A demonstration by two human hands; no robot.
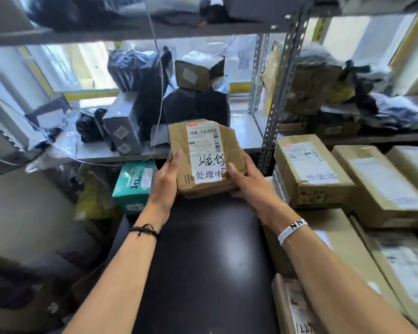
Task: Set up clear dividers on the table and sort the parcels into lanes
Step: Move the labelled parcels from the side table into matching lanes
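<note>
Both the left hand point(165, 179) and right hand point(247, 179) gripped the crumpled brown cardboard parcel point(204, 155) at the dark surface's point(203, 249) far edge

Your landmark: green carton point(133, 189), "75%" printed on top. Crumpled yellow bag point(94, 201) touching its left side. Grey shelf board point(246, 133) just above it. Perforated steel upright point(279, 97) up and right of it. Thin white cord point(158, 75) hanging above it. Bright window point(87, 66) far behind it.
</note>
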